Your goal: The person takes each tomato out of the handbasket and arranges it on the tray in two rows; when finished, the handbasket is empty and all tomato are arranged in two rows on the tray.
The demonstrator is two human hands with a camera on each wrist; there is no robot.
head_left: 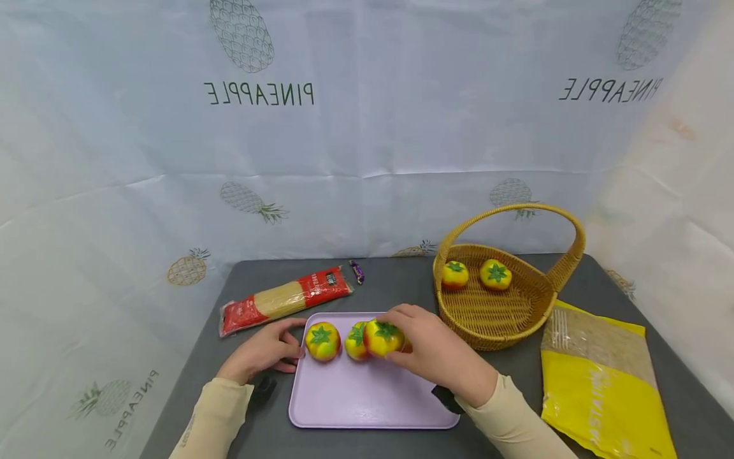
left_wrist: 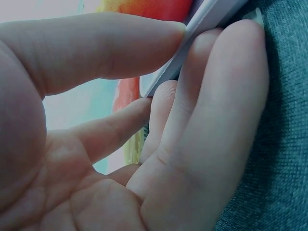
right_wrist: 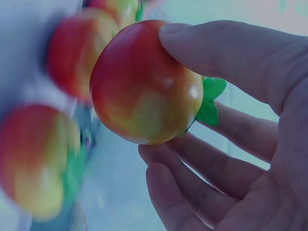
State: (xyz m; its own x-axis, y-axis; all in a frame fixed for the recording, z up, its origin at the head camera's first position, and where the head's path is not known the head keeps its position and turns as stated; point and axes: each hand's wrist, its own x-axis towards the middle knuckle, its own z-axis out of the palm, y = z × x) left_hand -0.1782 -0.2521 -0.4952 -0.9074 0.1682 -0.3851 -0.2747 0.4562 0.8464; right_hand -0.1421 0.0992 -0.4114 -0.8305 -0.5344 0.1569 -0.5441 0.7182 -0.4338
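My right hand (head_left: 432,347) holds an artificial persimmon (right_wrist: 144,84), red and yellow with green cloth leaves, between the thumb and fingers over the lilac tray (head_left: 373,401). Two more persimmons sit along the tray's back part, one at the left (head_left: 322,342) and one in the middle (head_left: 356,342), close beside the held one. Part of another persimmon (head_left: 408,345) shows behind the right hand, mostly hidden. At the tray's left edge, my left hand (head_left: 268,347) pinches the rim; in the left wrist view the thumb (left_wrist: 144,45) lies on one side and fingers on the other.
A wicker basket (head_left: 487,319) with a tall handle stands at the back right, holding two persimmons (head_left: 496,275). Right of it lies a yellow bag (head_left: 602,395). A red noodle packet (head_left: 287,299) and a small purple wrapped candy (head_left: 357,272) lie behind the tray.
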